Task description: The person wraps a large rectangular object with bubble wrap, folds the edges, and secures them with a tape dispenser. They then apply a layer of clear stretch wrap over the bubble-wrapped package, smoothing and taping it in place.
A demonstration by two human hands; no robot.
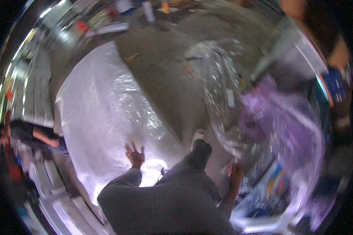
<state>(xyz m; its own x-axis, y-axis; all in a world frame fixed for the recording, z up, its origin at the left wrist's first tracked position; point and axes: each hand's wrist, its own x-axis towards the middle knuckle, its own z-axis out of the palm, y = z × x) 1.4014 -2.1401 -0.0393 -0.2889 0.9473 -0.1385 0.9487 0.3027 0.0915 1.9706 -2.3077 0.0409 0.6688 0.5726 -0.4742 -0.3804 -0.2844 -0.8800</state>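
My left hand [135, 156] is over a big sheet or roll of bubble wrap [102, 105], its fingers spread. Whether it touches the plastic cannot be made out. The bubble wrap stretches from near my legs toward the far left, its surface shiny on the right side. Low beside my right leg, my right hand [235, 172] is smeared by motion; its fingers cannot be read. Nearest to it is the lower end of a long strip of crumpled clear plastic film [219, 98] on the floor.
Purple translucent plastic [280, 113] bulges at the right, above colourful packages [276, 178]. Another person's arm [45, 136] shows at the left, near long white boxes [62, 199]. Another person stands far right beside a pale box [290, 51]. Grey floor [164, 78] lies between the plastics.
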